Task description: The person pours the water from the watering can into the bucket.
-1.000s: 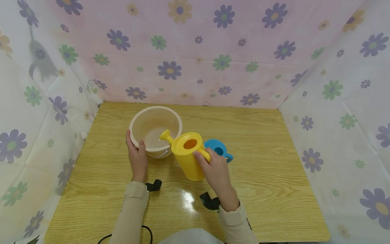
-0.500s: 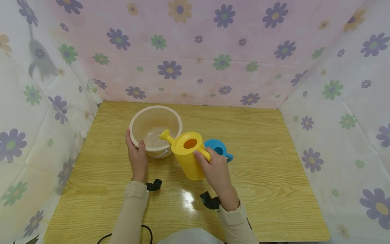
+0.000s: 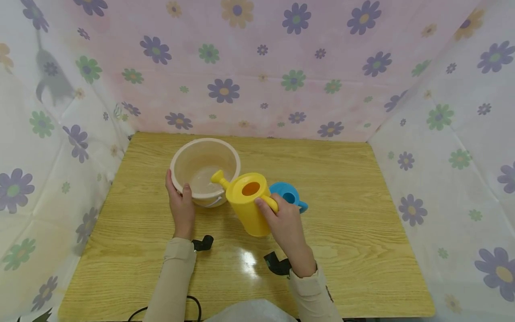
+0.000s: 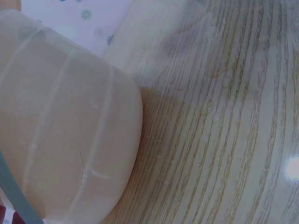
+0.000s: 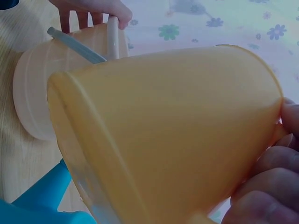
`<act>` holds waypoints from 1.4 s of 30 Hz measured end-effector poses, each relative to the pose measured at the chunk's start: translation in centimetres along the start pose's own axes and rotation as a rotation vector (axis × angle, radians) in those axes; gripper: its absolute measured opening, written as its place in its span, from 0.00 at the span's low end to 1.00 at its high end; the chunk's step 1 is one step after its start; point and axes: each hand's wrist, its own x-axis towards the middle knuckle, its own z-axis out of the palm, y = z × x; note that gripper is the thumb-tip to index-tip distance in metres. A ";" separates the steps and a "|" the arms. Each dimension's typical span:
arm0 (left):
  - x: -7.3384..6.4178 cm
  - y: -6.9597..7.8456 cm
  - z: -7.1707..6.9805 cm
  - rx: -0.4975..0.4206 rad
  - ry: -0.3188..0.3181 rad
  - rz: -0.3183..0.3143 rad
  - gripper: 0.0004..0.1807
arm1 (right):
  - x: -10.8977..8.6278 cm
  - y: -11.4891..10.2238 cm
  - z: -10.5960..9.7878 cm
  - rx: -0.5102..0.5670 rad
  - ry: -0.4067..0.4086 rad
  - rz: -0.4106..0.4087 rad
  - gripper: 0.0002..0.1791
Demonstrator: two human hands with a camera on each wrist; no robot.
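At the near side of the wooden table with yellowish grain (image 3: 342, 259), the person's right hand (image 3: 289, 221) was grasping a yellow plastic watering can (image 3: 249, 210) by its handle. The can leaned to the far left, and its spout crossed over the near right rim of a round beige plastic bucket (image 3: 205, 195). The left hand (image 3: 183, 214) was holding this bucket at its near left, with the thumb at the rim and the fingers around the outside. Just right of the can was a blue plastic vessel (image 3: 283, 189), and farther stood a flower-printed cloth (image 3: 261, 67). In my judgement, if the right wrist turned too much or the spout drew back, water could fall outside the rim; an uneven push of the left hand could tip the bucket. Drops (image 4: 209, 108) lay on the table near the bucket, so it might slide. The right hand and the can partly covered the blue vessel. I could not tell whether the spout touched the rim, how much water was inside the can, or whether water was flowing.
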 end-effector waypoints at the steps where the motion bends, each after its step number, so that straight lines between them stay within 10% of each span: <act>1: 0.1 -0.3 0.0 0.001 0.000 0.000 0.32 | 0.0 0.0 0.0 -0.002 -0.001 0.001 0.18; 42: 0.4 -1.6 0.1 0.001 0.017 0.013 0.32 | 0.1 -0.5 -0.1 -0.008 -0.029 0.008 0.19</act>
